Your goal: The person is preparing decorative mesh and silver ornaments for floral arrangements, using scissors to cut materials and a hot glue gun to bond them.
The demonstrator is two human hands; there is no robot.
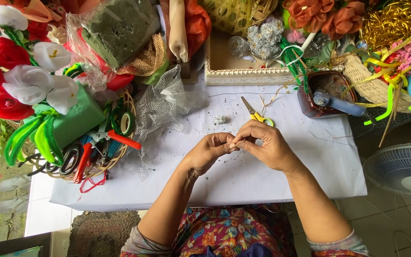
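Left hand [210,151] and right hand [262,143] meet fingertip to fingertip over the white table [243,176], pinching a tiny item too small to identify; yellow-handled scissors [257,113] lie just beyond.
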